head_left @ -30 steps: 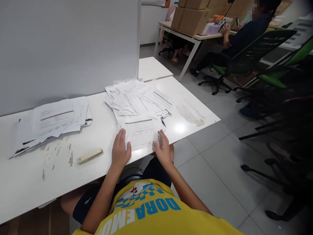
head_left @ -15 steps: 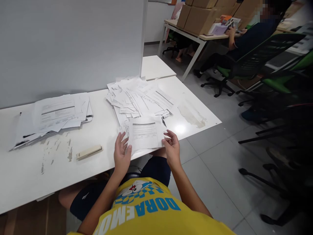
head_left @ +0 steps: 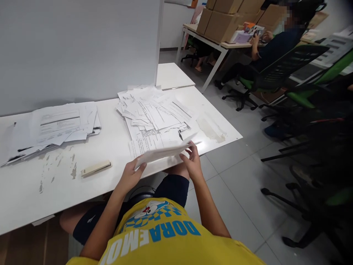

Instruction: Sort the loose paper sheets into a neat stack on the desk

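Broadly, the white counter (head_left: 116,147) carried everything you worked with, backed by a grey partition (head_left: 77,48). Two heaps of paper lay on it: a flatter stack (head_left: 52,127) well off to your left and a loose, fanned pile (head_left: 154,110) straight ahead. Between them, near the front edge, sat one cream stapler (head_left: 96,168). Across the aisle, one other person (head_left: 271,48) sat at a separate table stacked with cardboard boxes (head_left: 220,16).

You held a single sheet (head_left: 162,151) just above the counter's front edge, nearly edge-on to the camera, tilted up toward the right. Your left hand (head_left: 129,176) pinched its near left corner, thumb on top and fingers (head_left: 141,167) beneath. Your right hand (head_left: 193,162) gripped the right edge with fingers curled over it.

To handle this well, you probably needed light pinches at both edges, so the sheet stayed taut without creasing, and enough lift that it cleared the printed pages (head_left: 150,141) lying just beneath it.
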A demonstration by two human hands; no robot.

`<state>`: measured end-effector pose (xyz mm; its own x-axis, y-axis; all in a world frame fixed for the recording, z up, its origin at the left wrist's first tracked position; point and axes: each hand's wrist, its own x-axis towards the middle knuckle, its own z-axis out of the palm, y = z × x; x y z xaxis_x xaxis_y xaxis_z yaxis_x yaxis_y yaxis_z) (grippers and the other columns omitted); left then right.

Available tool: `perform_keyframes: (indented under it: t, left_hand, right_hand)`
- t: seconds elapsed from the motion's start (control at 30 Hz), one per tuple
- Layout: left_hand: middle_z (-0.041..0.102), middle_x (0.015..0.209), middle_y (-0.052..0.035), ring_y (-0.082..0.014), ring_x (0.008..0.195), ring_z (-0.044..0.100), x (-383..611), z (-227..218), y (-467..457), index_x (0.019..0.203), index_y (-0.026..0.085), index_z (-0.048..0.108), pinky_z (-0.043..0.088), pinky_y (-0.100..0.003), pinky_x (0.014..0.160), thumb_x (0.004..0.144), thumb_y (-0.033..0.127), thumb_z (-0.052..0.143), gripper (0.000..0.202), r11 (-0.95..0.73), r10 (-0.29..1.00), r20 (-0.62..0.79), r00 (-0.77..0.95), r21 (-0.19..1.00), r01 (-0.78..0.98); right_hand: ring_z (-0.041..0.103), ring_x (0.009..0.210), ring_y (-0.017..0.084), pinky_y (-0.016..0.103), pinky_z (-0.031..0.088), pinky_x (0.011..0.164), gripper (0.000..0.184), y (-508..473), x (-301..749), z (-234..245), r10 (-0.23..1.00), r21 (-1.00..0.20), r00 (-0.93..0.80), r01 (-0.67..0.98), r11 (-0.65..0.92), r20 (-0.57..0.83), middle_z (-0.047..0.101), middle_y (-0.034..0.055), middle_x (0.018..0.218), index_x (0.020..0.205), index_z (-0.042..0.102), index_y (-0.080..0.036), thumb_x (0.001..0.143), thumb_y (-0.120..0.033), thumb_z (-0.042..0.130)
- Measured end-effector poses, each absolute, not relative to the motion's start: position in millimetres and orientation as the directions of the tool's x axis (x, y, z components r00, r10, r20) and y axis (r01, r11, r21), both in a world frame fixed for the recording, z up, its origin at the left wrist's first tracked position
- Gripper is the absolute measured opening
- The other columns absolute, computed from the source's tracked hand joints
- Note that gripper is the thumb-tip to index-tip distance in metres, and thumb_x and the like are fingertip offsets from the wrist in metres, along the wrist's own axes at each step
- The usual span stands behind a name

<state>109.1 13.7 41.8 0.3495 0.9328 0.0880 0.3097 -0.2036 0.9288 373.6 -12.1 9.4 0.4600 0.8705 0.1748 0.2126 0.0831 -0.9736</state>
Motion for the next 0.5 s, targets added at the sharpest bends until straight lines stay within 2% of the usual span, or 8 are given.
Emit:
perform_keyframes:
  t: [0.07,0.1,0.17,0.23,0.3,0.4,0.5]
  left_hand:
    - [0.067,0.130,-0.0110,-0.0284,0.127,0.060,99,42,6,0.134,0.023,0.061,0.049,-0.046,0.107,0.093,0.045,0.056,0.047,-0.306,0.907,0.196,0.373,0.915,0.264]
    - [0.063,0.136,-0.0118,-0.0279,0.131,0.056,95,41,4,0.137,0.024,0.058,0.047,-0.045,0.110,0.092,0.044,0.058,0.049,-0.346,0.893,0.241,0.380,0.907,0.239]
    - [0.058,0.142,-0.0130,-0.0280,0.134,0.054,88,40,-1,0.140,0.025,0.055,0.045,-0.044,0.112,0.090,0.042,0.062,0.054,-0.386,0.885,0.290,0.365,0.895,0.224]
    - [0.060,0.140,-0.0122,-0.0277,0.132,0.055,83,37,-3,0.137,0.025,0.057,0.046,-0.044,0.111,0.088,0.040,0.065,0.052,-0.380,0.899,0.290,0.329,0.889,0.255]
    - [0.064,0.133,-0.0112,-0.0272,0.129,0.058,81,34,-3,0.133,0.025,0.060,0.046,-0.043,0.110,0.089,0.039,0.064,0.047,-0.381,0.906,0.301,0.298,0.888,0.260]
    - [0.068,0.125,-0.0117,-0.0271,0.123,0.061,82,27,-1,0.134,0.023,0.058,0.045,-0.045,0.110,0.091,0.040,0.061,0.047,-0.410,0.900,0.370,0.232,0.898,0.158]
    - [0.069,0.121,-0.0133,-0.0276,0.119,0.062,84,19,3,0.134,0.019,0.056,0.043,-0.048,0.109,0.093,0.045,0.054,0.049,-0.383,0.913,0.367,0.177,0.922,0.066]
  right_hand:
    - [0.047,0.133,0.027,0.045,0.043,0.107,0.074,-10,369,16,0.868,-0.970,0.441,0.181,0.164,0.229,0.048,0.0101,0.147,0.143,0.043,-0.028,0.075,-0.038,0.069]
    - [0.045,0.136,0.028,0.045,0.043,0.108,0.075,-10,366,19,0.871,-0.969,0.428,0.155,0.192,0.240,0.046,0.0108,0.149,0.145,0.041,-0.028,0.076,-0.041,0.069]
    - [0.051,0.129,0.027,0.044,0.044,0.106,0.069,-9,360,23,0.895,-0.970,0.374,0.106,0.217,0.241,0.056,0.0116,0.139,0.142,0.043,-0.026,0.080,-0.042,0.067]
    - [0.058,0.115,0.025,0.043,0.045,0.103,0.054,-10,353,26,0.918,-0.970,0.315,0.104,0.220,0.242,0.065,0.0087,0.117,0.134,0.051,-0.025,0.084,-0.039,0.064]
    - [0.061,0.102,0.023,0.042,0.047,0.099,0.039,-10,348,28,0.919,-0.966,0.302,0.133,0.221,0.252,0.065,0.0049,0.100,0.122,0.058,-0.025,0.085,-0.037,0.062]
    - [0.061,0.092,0.021,0.039,0.048,0.094,0.026,-9,345,29,0.887,-0.962,0.376,0.157,0.225,0.269,0.063,0.0029,0.092,0.110,0.062,-0.024,0.087,-0.034,0.059]
    - [0.062,0.098,0.022,0.041,0.046,0.098,0.023,-8,346,25,0.885,-0.964,0.394,0.190,0.186,0.248,0.066,0.0037,0.095,0.108,0.061,-0.024,0.086,-0.032,0.058]
